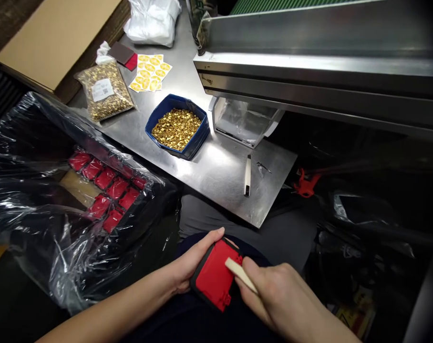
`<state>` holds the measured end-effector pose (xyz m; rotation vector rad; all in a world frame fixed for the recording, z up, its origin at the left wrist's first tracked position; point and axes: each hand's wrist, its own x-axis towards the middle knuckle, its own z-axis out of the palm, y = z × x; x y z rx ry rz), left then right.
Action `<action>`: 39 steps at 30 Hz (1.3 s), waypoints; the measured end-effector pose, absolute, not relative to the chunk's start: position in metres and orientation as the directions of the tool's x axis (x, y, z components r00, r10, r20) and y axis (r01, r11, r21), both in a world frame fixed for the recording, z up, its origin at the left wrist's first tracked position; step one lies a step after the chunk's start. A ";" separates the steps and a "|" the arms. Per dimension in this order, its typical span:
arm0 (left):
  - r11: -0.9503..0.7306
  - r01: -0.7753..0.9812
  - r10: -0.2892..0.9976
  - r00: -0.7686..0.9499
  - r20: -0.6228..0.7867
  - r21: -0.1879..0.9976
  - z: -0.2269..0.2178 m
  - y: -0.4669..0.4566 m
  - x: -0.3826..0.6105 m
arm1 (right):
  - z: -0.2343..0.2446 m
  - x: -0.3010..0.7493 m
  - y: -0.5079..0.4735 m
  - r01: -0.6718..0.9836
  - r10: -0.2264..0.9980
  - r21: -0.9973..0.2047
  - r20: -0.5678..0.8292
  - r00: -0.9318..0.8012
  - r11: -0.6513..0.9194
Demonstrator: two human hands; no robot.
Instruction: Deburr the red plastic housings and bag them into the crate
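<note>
My left hand (195, 262) is closed around the side of a red and black plastic case (214, 271), held low over my lap. The case's flat red face is turned up, with small red moulded parts along its right edge. In my right hand (277, 286) is a cream-coloured flat stick-like tool (240, 274), gripped between thumb and fingers. Its tip lies over the red face near the right edge; whether it touches cannot be told. The rest of the tool is hidden in the hand.
On the metal table (216, 176) are a blue bin (202, 131) of small gold-coloured parts, a bag of similar parts (105, 93), sticker sheets (150, 72), and a white-handled tool (247, 176). A plastic-lined box (41, 205) at left holds several red cases (105, 178). A metal conveyor frame (309, 71) overhangs the right.
</note>
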<state>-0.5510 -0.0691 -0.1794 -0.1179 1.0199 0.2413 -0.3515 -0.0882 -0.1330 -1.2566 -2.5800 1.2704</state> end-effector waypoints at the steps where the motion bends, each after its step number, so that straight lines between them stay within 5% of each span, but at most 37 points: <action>1: 0.969 -0.247 0.155 0.495 -0.855 0.032 -0.179 -0.069 -0.551 | -0.133 -0.352 -0.088 0.638 0.641 -0.686 -0.321 -0.697 0.351; 12: 0.968 -0.234 0.193 0.464 -0.865 0.090 -0.176 -0.068 -0.550 | -0.133 -0.355 -0.092 0.642 0.612 -0.686 -0.355 -0.706 0.342; 16: 0.968 -0.249 0.147 0.474 -0.868 0.028 -0.178 -0.068 -0.550 | -0.133 -0.354 -0.091 0.692 0.661 -0.666 -0.390 -0.641 0.279; 20: 0.970 -0.205 0.218 0.492 -0.842 0.132 -0.181 -0.069 -0.549 | -0.134 -0.352 -0.092 0.611 0.611 -0.745 -0.359 -0.706 0.268; 32: 0.964 -0.267 0.120 0.501 -0.857 -0.021 -0.185 -0.073 -0.552 | -0.141 -0.352 -0.089 0.634 0.656 -0.733 -0.355 -0.666 0.247; 39: 0.969 -0.245 0.157 0.527 -0.835 0.028 -0.190 -0.072 -0.555 | -0.137 -0.350 -0.087 0.607 0.556 -0.775 -0.430 -0.711 0.178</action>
